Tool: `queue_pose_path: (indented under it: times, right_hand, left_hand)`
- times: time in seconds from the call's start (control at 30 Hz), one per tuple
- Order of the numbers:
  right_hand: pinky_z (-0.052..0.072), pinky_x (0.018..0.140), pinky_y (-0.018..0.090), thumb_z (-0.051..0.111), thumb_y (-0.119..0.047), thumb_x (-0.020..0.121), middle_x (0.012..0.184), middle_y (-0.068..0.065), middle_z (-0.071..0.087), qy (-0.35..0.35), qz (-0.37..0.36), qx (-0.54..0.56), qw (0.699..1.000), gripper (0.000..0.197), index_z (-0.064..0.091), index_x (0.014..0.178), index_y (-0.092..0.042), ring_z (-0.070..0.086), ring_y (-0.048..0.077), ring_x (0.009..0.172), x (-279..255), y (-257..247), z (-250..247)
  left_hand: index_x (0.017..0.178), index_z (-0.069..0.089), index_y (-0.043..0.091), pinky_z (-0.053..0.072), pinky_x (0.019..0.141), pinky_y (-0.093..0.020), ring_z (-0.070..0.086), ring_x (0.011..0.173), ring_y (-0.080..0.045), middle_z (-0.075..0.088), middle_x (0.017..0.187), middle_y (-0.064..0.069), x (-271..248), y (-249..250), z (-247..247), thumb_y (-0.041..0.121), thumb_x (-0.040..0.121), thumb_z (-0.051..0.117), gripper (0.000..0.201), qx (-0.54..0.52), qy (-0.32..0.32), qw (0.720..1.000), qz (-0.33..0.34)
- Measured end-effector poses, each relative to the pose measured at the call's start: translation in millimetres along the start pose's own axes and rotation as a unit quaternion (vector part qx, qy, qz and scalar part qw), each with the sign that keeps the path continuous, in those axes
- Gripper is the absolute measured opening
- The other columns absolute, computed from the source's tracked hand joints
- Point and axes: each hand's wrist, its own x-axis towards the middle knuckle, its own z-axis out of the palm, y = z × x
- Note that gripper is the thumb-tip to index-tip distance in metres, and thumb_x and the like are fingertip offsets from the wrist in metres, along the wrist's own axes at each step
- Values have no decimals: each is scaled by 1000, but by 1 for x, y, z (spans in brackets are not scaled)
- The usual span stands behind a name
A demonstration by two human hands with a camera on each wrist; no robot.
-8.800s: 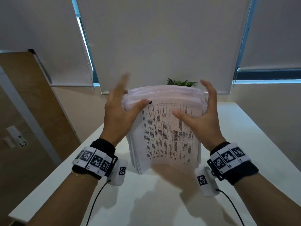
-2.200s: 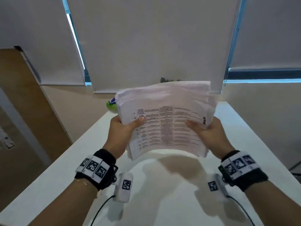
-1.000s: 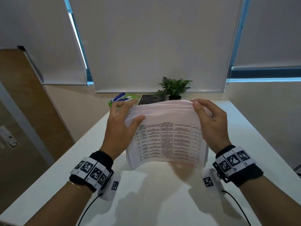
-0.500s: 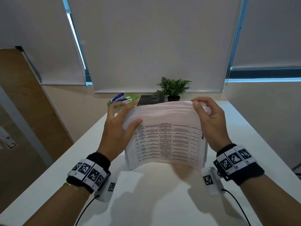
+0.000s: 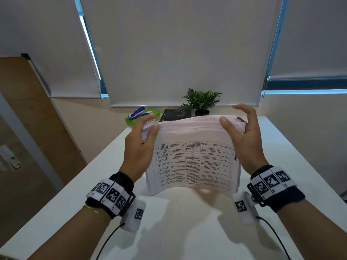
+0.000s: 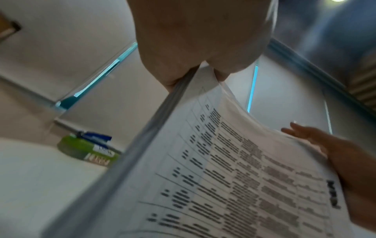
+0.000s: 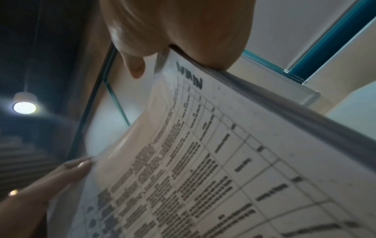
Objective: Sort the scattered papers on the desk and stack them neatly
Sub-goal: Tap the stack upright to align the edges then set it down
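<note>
A thick stack of printed papers (image 5: 193, 160) stands on its lower edge on the white desk (image 5: 187, 231), its top bent towards me. A table of text faces me. My left hand (image 5: 151, 122) pinches the top left corner, thumb in front and fingers behind. My right hand (image 5: 234, 115) lies along the right edge with its thumb on the front sheet, its fingers raised and spread above the top edge. The left wrist view shows the stack (image 6: 234, 177) at my left palm. In the right wrist view the stack's edge (image 7: 223, 161) sits in the crook of my right thumb.
Along the desk's far edge sit a green box with a blue stapler (image 5: 142, 115), a black book (image 5: 176, 114) and a small potted plant (image 5: 201, 102). The desk's left edge drops to the floor beside a wooden panel (image 5: 37, 119). Closed blinds cover the windows behind.
My right hand's fingers have lifted off the stack's top edge, leaving the thumb on the front. The left hand has closed on its corner. The stack still stands on the desk.
</note>
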Motion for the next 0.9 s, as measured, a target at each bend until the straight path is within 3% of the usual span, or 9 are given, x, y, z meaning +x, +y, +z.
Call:
queue_pose_path:
  times: [0.07,0.2,0.33,0.47,0.53,0.63,0.7,0.77,0.9]
  right_hand:
    - [64,77,40,72,-33,96,129,-1,65,-9,16,-6,1000,34,60,126,-46,71,26,103,2,-2,0]
    - [59,63,31,68,-26,99,97,-5,71,2,25,-2,1000,5,73,98,-25,72,29,90,7,-1,-2]
    - [54,69,31,62,-14,98,96,1,71,18,15,12,1000,20,70,83,-24,64,15,84,6,3,-4]
    - [51,70,39,57,-10,98,107,22,69,24,23,17,999,23,64,78,-19,62,22,83,4,6,-4]
    - [50,66,36,54,-9,98,107,23,69,33,28,23,999,24,60,77,-17,62,17,78,4,5,-4]
    - [50,60,32,54,-14,104,105,18,69,26,-4,-14,1000,16,61,90,-10,64,5,73,-1,5,-2]
    - [54,73,27,62,-26,103,109,4,68,-6,-66,-74,995,15,66,117,-23,66,-1,88,-8,7,-2]
    - [46,95,13,76,-30,94,121,-5,63,-28,-148,-163,975,56,52,144,-34,59,-1,112,-12,14,-3]
    - [56,97,25,83,-30,86,118,3,65,-34,-187,-179,965,50,70,132,-16,62,5,113,-9,21,-9]
  left_hand:
    - [115,64,27,67,74,-37,74,98,-14,70,114,15,-1,4,6,29,109,55,11,-56,32,997,-35]
    - [101,62,19,58,64,-22,71,84,-4,71,111,1,3,4,10,20,107,53,10,-100,68,991,-55]
    - [94,62,24,58,67,-26,70,92,-17,70,113,-2,6,6,8,16,105,52,16,-109,69,990,-65]
    - [125,63,26,58,67,-18,70,93,-6,68,118,5,3,10,8,13,109,47,27,-102,56,992,-39]
    - [143,60,36,63,80,-25,68,106,-6,63,126,3,1,7,8,21,111,47,37,-85,29,996,-3]
    - [133,72,29,60,99,-46,59,124,-21,55,127,-1,1,-2,5,41,103,61,34,-3,7,998,55]
    - [130,73,30,58,101,-49,57,126,-23,53,129,-1,2,-7,3,47,96,69,38,33,9,997,69]
    - [143,61,41,55,105,-43,55,128,-23,48,134,0,1,-6,2,47,93,75,52,74,6,994,78]
    - [141,65,33,55,108,-44,53,131,-24,44,139,-1,-3,-4,-4,41,89,80,55,122,-24,986,112]
